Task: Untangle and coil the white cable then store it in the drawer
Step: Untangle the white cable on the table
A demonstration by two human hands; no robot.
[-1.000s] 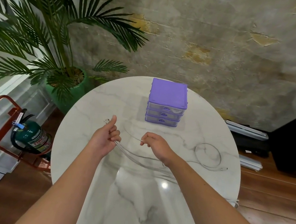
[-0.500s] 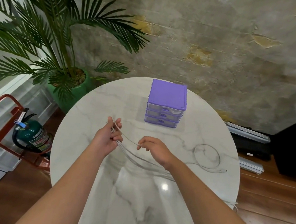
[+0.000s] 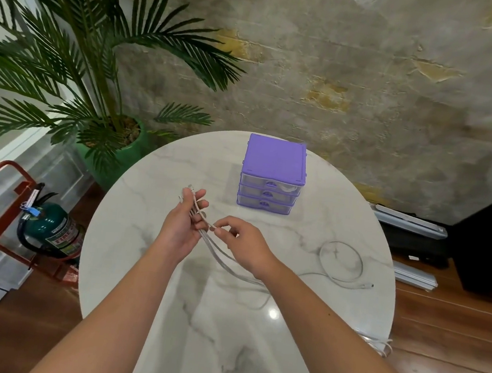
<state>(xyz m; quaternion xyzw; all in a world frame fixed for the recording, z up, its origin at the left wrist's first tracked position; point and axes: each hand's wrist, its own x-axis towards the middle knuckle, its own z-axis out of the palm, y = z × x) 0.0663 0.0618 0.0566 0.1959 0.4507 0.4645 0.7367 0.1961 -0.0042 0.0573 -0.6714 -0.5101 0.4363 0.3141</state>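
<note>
I see the round table (image 3: 146, 261) with the purple drawer unit (image 3: 272, 174) beyond my hands; the white cable (image 3: 341, 261) trails rightward, nearer my right hand (image 3: 240, 246), which pinches a strand; my left hand (image 3: 184, 225) clasps gathered loops.

arms: two, bare to frame edge | sleeves: none visible | hands (image 3: 181, 228): ungloved

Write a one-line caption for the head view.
Both hands gather white cable over marble table, purple drawers shut.
</note>
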